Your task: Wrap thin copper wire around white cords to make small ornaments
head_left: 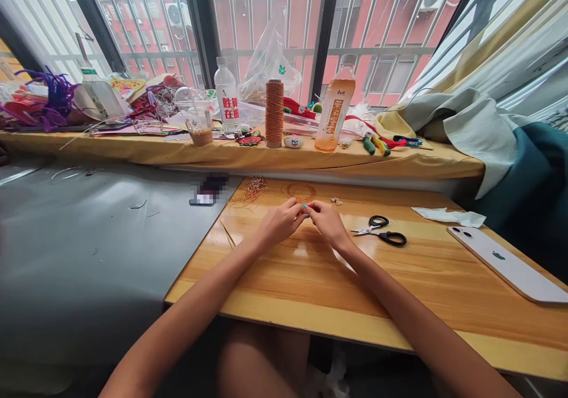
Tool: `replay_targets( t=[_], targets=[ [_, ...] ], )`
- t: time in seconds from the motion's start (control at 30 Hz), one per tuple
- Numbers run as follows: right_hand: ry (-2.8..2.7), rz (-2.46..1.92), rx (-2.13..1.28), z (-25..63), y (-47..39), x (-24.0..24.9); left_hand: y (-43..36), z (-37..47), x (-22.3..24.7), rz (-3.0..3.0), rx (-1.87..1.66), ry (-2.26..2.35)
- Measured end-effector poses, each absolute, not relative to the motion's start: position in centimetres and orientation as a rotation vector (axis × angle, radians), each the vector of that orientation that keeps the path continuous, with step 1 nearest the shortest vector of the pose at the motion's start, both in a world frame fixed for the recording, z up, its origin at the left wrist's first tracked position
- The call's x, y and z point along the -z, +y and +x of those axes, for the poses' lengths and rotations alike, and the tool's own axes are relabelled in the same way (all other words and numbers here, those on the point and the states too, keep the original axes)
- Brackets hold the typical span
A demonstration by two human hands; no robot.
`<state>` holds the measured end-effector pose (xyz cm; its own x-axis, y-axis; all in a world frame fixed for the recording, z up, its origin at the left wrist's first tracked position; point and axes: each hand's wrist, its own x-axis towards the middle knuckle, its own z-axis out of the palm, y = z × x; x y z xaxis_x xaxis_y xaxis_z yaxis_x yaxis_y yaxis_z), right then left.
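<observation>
Grip of left hand [281,220] and right hand [328,220] meets (whether closed, I cannot tell) beside coiled strand [300,192].

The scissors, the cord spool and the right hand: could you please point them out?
Scissors [369,230]: head view, metal blades.
Cord spool [274,114]: head view, wound cord.
Right hand [327,218]: head view, back of the hand.

The wooden table [275,285] bears a thin coil [302,185], coppery strands [254,190], black-handled scissors [374,230], a white tissue [449,215] and a phone [510,262].
</observation>
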<state>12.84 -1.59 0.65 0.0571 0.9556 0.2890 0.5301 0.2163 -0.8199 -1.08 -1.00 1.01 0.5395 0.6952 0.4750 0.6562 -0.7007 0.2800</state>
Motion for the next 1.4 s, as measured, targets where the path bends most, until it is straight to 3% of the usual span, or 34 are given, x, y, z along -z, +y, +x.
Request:
replay_targets(
  t=[0.23, 0.47, 0.57, 0.7, 0.8, 1.13, 1.4],
  targets=[
    [-1.206, -1.151, -1.051, 13.4, -1.1, -0.8, -1.1, -1.1, -0.6, 2.727, -0.917, 1.105],
    [-1.123, -1.063, -1.220, 13.6, -1.5, -2.0, -0.7, -1.1, 0.1, 2.794, -0.902, 1.116],
    [-1.359, -1.174, -1.098, 13.8, -1.7, -2.3, 0.1, -1.7, 0.0, 2.755, -0.947, 1.234],
    [-1.692, -1.364, -0.620, 13.6, -1.6, -2.1, 0.7, -2.2, -0.5, 2.919, -1.070, 1.319],
    [-1.756, -1.386, -0.541, 13.2, -1.5, -1.2, 0.2, -1.8, -0.7, 3.167, -1.094, 1.224],
    [-1.007, -0.995, -1.251, 13.6, -0.9, -1.2, -0.6, -0.2, 0.5, 2.872, -1.124, 1.078],
    [-1.349, -1.160, -1.415, 14.5, -0.7, -1.5, 0.9, -1.2, 0.2, 2.748, -1.057, 1.264]
  ],
)
